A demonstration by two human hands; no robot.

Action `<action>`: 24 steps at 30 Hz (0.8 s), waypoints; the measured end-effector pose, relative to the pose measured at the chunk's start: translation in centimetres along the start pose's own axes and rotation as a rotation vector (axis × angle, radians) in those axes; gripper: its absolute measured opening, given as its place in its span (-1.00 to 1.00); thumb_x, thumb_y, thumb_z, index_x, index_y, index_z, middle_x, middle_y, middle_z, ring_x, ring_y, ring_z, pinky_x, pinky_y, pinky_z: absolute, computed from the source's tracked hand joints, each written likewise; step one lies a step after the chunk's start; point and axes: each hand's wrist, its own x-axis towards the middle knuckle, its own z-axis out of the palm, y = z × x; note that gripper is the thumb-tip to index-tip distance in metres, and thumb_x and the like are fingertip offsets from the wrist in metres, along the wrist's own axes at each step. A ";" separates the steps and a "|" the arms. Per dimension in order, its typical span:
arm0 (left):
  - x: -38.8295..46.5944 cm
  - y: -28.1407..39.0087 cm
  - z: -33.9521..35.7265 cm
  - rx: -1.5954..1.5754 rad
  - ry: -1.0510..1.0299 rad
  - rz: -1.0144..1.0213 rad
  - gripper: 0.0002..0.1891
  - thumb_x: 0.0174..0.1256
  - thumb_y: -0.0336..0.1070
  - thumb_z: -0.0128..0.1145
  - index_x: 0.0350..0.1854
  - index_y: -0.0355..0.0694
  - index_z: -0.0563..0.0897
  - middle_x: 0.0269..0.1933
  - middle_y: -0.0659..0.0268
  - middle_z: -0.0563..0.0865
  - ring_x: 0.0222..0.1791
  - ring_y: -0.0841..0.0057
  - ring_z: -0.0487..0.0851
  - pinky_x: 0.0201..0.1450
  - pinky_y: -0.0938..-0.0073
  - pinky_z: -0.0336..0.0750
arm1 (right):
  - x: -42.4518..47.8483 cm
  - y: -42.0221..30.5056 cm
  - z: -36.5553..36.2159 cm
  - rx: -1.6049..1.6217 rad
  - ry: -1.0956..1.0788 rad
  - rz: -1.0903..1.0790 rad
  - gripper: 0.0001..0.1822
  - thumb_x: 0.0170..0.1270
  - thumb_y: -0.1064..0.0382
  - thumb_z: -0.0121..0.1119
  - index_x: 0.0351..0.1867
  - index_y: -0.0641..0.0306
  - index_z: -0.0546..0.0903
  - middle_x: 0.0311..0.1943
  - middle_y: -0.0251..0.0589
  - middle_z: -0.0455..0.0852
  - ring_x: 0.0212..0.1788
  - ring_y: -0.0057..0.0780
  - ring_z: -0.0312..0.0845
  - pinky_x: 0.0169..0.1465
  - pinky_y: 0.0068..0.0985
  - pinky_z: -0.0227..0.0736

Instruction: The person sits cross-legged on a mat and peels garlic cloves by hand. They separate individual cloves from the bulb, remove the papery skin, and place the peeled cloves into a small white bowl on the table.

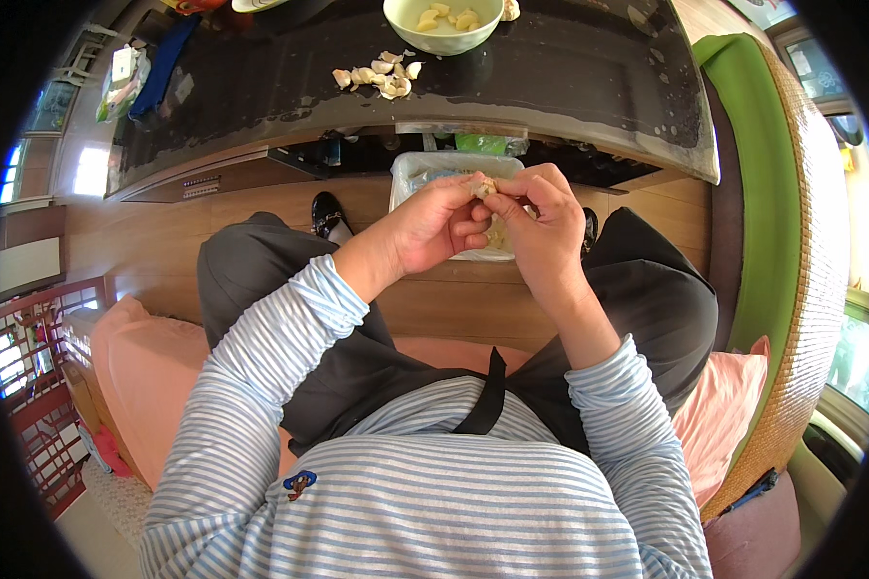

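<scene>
Above a lined bin, my left hand [442, 224] and my right hand [543, 217] meet at the fingertips. Both pinch a garlic clove [485, 189] with papery skin on it. On the dark table lies a loose group of unpeeled garlic cloves [381, 74]. To the right of the group stands a pale green bowl [442, 43], in which several peeled cloves [466, 19] rest. A garlic bulb [510, 10], partly cut off by the frame, sits beside the bowl.
The white bin [405, 170] with a plastic liner stands between my feet, under the edge of the dark table [565, 87]. Below the tabletop is an open drawer or shelf [318, 152]. A blue object [165, 69] and a plastic package [123, 83] are at the left.
</scene>
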 end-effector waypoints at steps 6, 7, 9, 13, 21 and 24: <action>-0.1 0.1 0.5 0.056 0.017 0.023 -0.78 0.46 -0.08 0.01 -0.24 -0.11 0.52 -0.45 0.50 0.47 -0.58 0.74 0.27 -0.43 0.63 0.27 | 0.1 -0.1 -0.1 -0.032 0.002 -0.045 -0.87 0.01 0.49 0.37 -0.49 0.36 0.60 -0.43 -0.29 0.52 -0.38 -0.47 0.50 -0.33 -0.55 0.42; -0.1 0.3 0.5 0.092 0.035 0.036 -0.81 0.45 -0.12 0.01 -0.25 -0.12 0.53 -0.46 0.48 0.48 -0.57 0.74 0.29 -0.42 0.62 0.30 | 0.2 0.3 -0.1 -0.056 0.003 -0.069 -0.88 0.01 0.50 0.36 -0.48 0.35 0.60 -0.43 -0.28 0.52 -0.38 -0.44 0.50 -0.33 -0.54 0.42; -0.1 0.7 0.4 0.164 0.072 0.063 -0.85 0.44 -0.20 0.03 -0.26 -0.13 0.55 -0.46 0.45 0.51 -0.57 0.73 0.33 -0.40 0.61 0.35 | 0.3 0.5 -0.2 -0.120 0.009 -0.117 -0.89 0.03 0.51 0.34 -0.45 0.34 0.61 -0.42 -0.25 0.52 -0.39 -0.37 0.50 -0.34 -0.51 0.42; 0.1 1.1 -0.4 0.163 0.090 0.123 -0.89 0.42 -0.26 0.04 -0.27 -0.14 0.55 -0.48 0.47 0.50 -0.59 0.76 0.31 -0.42 0.64 0.32 | 0.4 0.8 -0.5 -0.227 0.018 -0.118 -0.91 0.07 0.48 0.29 -0.40 0.32 0.61 -0.41 -0.20 0.54 -0.35 -0.24 0.49 -0.30 -0.43 0.43; -0.3 1.0 -0.7 0.217 0.130 0.163 -0.89 0.44 -0.28 0.00 -0.25 -0.15 0.56 -0.48 0.53 0.48 -0.59 0.81 0.29 -0.42 0.69 0.28 | 0.0 1.3 0.0 -0.393 -0.065 -0.163 -0.73 0.10 0.38 0.31 -0.12 0.26 0.68 -0.15 -0.14 0.61 -0.06 -0.20 0.48 -0.02 -0.41 0.43; -0.4 0.8 -0.5 0.166 0.098 0.070 -0.89 0.45 -0.27 -0.02 -0.21 -0.14 0.54 -0.44 0.54 0.49 -0.57 0.81 0.32 -0.41 0.68 0.30 | 0.1 0.7 0.2 -0.145 -0.113 -0.054 -0.67 0.09 0.36 0.34 -0.06 0.25 0.67 -0.11 -0.15 0.61 -0.02 -0.22 0.47 0.02 -0.42 0.43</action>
